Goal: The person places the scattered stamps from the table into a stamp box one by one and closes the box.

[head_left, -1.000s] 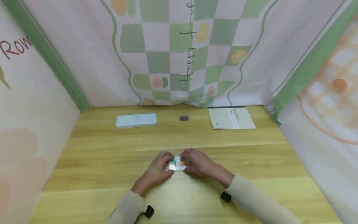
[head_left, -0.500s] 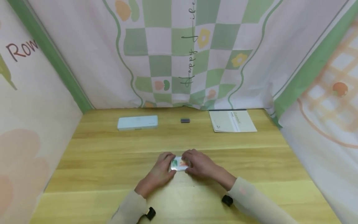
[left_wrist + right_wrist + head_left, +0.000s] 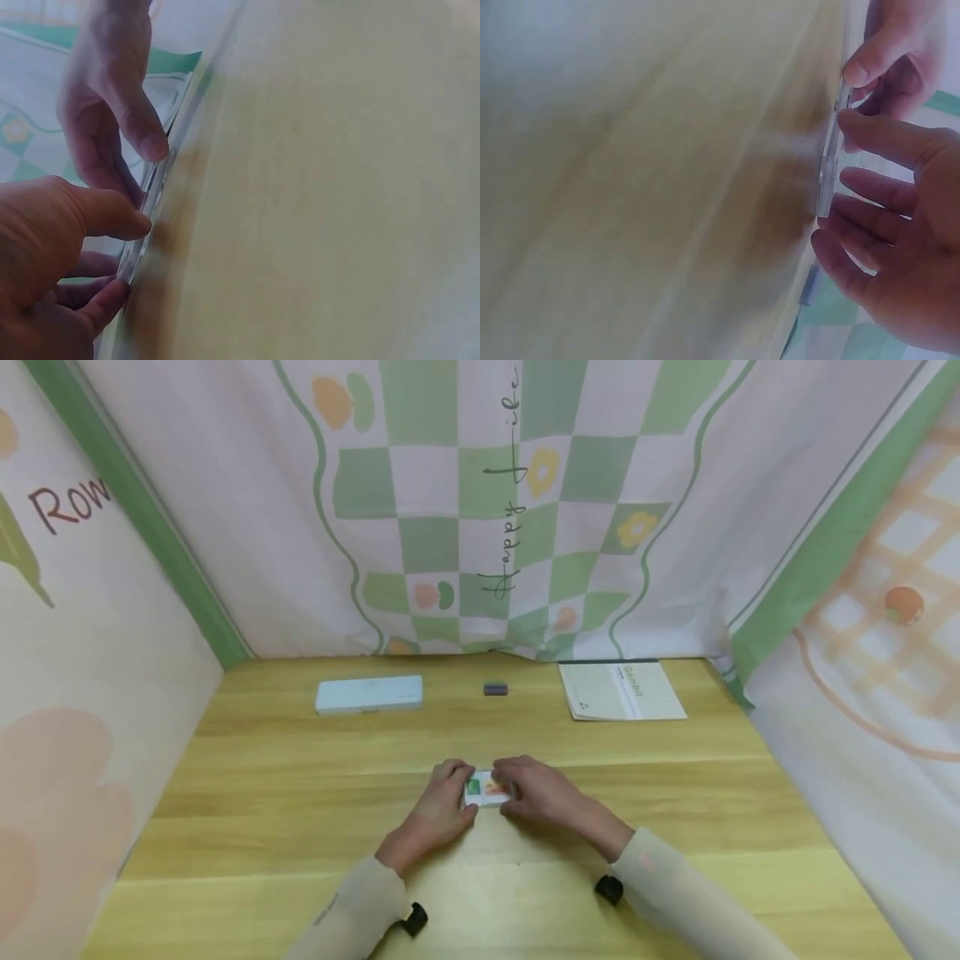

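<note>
A small flat clear-edged case (image 3: 482, 795) with a green and an orange picture on its face lies between both hands in the head view. My left hand (image 3: 438, 806) grips its left end, thumb on the near edge and fingers on the far edge. At the right end, my right hand (image 3: 546, 795) holds it the same way, covering part of the orange picture. The left wrist view shows the case (image 3: 154, 187) edge-on, close over the table, with the thumbs along one side. In the right wrist view, the clear edge (image 3: 826, 180) runs between thumb and fingers.
Along the back of the wooden table (image 3: 300, 827) lie a pale blue pencil case (image 3: 369, 694), a small dark block (image 3: 495, 689) and a notebook (image 3: 624, 692) marked "Gambit". Printed curtains (image 3: 420, 543) enclose the back and both sides.
Both hands have moved slightly away from the body and a little to the right with the case between them. The bright glare on the case has faded. The head view has tilted a little.
</note>
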`<state>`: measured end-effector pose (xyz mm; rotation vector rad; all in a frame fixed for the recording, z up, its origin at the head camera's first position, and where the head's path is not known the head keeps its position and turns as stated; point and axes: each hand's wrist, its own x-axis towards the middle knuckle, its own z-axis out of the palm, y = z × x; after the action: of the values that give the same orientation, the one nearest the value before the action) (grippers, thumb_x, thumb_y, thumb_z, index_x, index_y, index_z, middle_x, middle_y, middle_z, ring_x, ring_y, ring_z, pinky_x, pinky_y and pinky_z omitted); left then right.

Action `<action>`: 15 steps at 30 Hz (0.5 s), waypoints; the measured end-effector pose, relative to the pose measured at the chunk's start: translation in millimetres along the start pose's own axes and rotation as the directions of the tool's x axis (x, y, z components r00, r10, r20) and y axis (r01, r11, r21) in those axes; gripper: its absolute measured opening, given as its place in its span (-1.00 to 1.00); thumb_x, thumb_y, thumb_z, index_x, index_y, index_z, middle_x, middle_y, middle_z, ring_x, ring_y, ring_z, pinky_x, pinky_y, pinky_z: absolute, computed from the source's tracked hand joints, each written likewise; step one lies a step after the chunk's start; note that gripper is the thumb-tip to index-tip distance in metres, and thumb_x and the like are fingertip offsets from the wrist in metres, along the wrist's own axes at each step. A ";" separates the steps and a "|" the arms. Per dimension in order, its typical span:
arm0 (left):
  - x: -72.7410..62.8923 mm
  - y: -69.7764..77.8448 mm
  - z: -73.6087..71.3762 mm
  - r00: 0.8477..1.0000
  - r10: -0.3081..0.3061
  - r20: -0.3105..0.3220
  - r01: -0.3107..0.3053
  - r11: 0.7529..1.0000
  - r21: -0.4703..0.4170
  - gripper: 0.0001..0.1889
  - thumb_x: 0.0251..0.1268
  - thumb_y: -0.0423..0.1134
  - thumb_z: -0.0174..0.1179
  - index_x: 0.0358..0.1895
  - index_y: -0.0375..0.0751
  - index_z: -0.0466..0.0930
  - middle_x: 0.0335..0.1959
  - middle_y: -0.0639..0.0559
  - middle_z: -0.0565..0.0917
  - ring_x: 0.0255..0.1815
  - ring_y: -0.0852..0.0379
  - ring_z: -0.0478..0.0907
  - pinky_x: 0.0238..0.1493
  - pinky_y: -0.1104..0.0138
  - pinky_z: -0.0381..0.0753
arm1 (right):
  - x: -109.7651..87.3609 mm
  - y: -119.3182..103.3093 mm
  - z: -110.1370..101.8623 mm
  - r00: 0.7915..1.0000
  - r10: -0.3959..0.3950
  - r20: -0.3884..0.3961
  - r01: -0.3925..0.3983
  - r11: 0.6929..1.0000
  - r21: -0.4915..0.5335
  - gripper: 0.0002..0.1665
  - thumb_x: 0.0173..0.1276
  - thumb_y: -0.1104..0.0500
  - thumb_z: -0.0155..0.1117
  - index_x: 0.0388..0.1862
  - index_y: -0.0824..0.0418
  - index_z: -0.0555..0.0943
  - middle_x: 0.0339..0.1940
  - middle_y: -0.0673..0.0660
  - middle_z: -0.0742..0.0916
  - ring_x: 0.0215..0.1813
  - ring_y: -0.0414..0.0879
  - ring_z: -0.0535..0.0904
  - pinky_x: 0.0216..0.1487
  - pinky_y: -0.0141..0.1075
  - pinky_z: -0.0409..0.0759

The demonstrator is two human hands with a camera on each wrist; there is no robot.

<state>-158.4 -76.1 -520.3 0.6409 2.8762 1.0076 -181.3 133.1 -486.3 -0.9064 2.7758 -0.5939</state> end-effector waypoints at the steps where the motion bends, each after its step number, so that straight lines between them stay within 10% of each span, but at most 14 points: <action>1: 0.4 -0.3 0.1 1.000 0.001 -0.005 -0.001 1.000 -0.001 -0.43 0.18 -0.29 0.30 0.26 -0.42 0.41 0.23 -0.20 0.41 0.23 -0.10 0.36 0.27 0.12 0.49 | 0.3 0.8 -0.2 1.000 0.005 0.000 -0.005 1.000 0.008 -0.37 0.11 0.13 0.50 0.17 0.24 0.57 0.27 0.24 0.59 0.25 0.14 0.51 0.25 0.02 0.52; 9: 1.3 -4.1 -2.1 0.999 0.016 -0.040 -0.016 1.000 -0.016 -0.43 0.13 -0.35 0.31 0.24 -0.44 0.42 0.21 -0.23 0.41 0.22 -0.15 0.36 0.28 0.08 0.48 | 5.1 4.9 0.3 1.000 -0.005 -0.014 0.006 0.999 0.053 -0.34 0.09 0.17 0.52 0.20 0.20 0.53 -0.26 -0.01 0.65 -0.30 -0.20 0.48 -0.27 -0.32 0.54; 15: -2.4 -8.1 -1.8 1.000 -0.025 -0.019 0.024 0.998 -0.057 -0.37 0.19 -0.23 0.30 0.32 -0.37 0.36 0.29 -0.22 0.35 0.28 -0.14 0.31 0.29 0.06 0.47 | 1.6 6.7 -2.2 0.999 0.037 -0.010 -0.036 0.995 0.090 -0.28 0.14 0.15 0.48 0.29 0.29 0.47 0.07 0.20 0.68 0.04 0.03 0.59 0.11 -0.07 0.60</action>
<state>-159.5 -83.9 -524.0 0.5942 2.8533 1.0943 -186.8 137.7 -487.2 -0.8340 2.7452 -0.7136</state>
